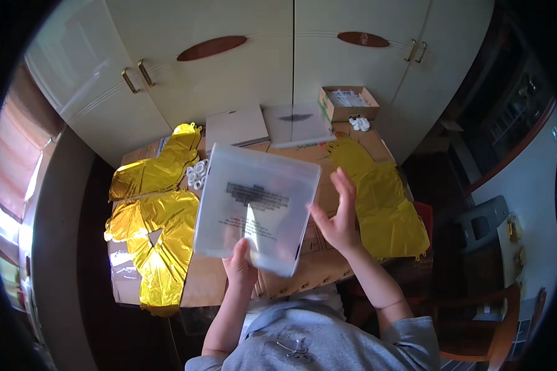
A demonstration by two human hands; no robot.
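A stack of clear plastic bags [254,207] with dark print is held tilted above the table. My left hand [239,263] grips its lower edge, thumb on top and the other fingers hidden beneath. At the stack's right edge, my right hand [339,216] is open with its fingers apart. Its thumb side meets the edge, though I cannot tell how firmly it touches. Flat gold foil balloons lie on both sides: one at the upper left [158,164], one at the lower left [161,241], and a yellower one on the right [384,204].
Cardboard [207,281] covers the table. Small white rings [196,175] lie left of the bags. At the back are flat cardboard pieces [235,125], another clear bag stack [297,127], a box of white sticks [349,104] and a white bundle [359,123]. A wooden chair [507,328] stands right.
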